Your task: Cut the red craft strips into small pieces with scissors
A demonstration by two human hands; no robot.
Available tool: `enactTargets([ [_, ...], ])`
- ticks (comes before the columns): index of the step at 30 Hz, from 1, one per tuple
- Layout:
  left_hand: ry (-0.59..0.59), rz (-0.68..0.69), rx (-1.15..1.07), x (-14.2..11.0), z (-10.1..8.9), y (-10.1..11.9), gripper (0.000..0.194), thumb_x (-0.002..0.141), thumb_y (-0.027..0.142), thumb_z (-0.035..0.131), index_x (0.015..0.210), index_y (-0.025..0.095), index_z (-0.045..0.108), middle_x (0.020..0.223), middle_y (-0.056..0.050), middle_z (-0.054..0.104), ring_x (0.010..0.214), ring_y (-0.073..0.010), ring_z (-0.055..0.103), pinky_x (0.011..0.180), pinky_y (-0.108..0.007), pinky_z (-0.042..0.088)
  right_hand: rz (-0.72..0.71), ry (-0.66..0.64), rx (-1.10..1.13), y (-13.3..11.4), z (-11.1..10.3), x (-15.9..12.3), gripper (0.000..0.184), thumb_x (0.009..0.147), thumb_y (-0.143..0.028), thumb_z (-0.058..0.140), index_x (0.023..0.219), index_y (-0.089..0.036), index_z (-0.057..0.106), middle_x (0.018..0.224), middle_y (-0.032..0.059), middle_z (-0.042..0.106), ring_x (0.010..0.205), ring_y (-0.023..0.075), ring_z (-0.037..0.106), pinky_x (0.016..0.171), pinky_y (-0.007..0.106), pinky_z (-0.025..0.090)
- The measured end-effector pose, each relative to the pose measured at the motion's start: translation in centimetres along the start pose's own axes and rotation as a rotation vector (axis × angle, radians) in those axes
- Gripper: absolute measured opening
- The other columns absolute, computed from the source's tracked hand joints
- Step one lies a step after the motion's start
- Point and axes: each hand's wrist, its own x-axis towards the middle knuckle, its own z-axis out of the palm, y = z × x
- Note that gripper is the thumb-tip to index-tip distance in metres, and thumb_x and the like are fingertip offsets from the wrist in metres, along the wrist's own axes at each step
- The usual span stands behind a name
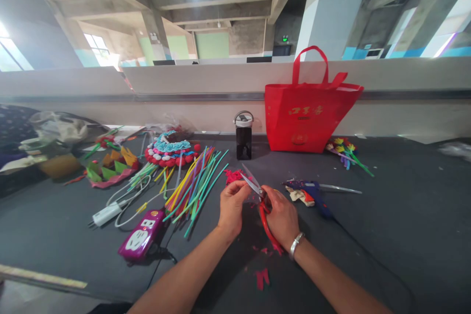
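Note:
My right hand (282, 216), with a silver bracelet at its wrist, holds a pair of red-handled scissors (265, 221). Their blades are parted and point away to the upper left. Just left of the blades, my left hand (233, 206) is closed in a pinch; whatever sits between its fingertips is too small to make out. Behind those fingertips lies a small heap of red cut pieces (234, 175). Nearer to me, a red scrap with a notch (262, 279) rests on the dark table (228, 279), with tiny red bits around.
Left of my hands lie coloured sticks (195, 181), a purple power strip (142, 236), a white plug (106, 214) and craft pieces with blue flowers (171, 144). A black bottle (243, 140) and red bag (309, 117) stand behind. A corded glue gun (312, 191) lies right.

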Motion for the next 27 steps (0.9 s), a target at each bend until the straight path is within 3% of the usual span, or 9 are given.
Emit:
enactTargets([
  [18,-0.01,-0.024,-0.028,0.0,0.0,0.1,0.009,0.062,0.022,0.074,0.067,0.016,0.069,0.062,0.003,0.058,0.059,-0.0087,0.045,0.061,-0.022,0.035,-0.007,-0.019,0.076,0.3,0.2,-0.1,0.037,0.079,-0.015,0.05,0.114,-0.018,0.062,0.092,0.0069,0.072,0.081,0.0219,0.068,0.073,0.03,0.049],
  [22,-0.048,-0.044,-0.06,0.1,0.0,0.0,0.008,0.063,0.021,0.074,0.067,0.016,0.069,0.062,0.002,0.057,0.06,-0.0088,0.044,0.063,-0.023,0.035,0.091,0.005,0.17,0.6,-0.1,0.3,0.034,0.083,-0.023,0.05,0.114,-0.017,0.062,0.087,0.0068,0.072,0.074,0.0218,0.068,0.068,0.031,0.049],
  [27,-0.138,-0.09,-0.117,0.1,0.1,-0.2,0.01,0.067,0.023,0.072,0.062,0.016,0.066,0.058,0.002,0.052,0.058,-0.0091,0.043,0.063,-0.023,0.034,0.149,0.097,0.394,1.0,-1.2,1.1,0.031,0.084,-0.035,0.055,0.109,-0.018,0.062,0.091,0.0062,0.07,0.075,0.0191,0.065,0.072,0.031,0.05],
])
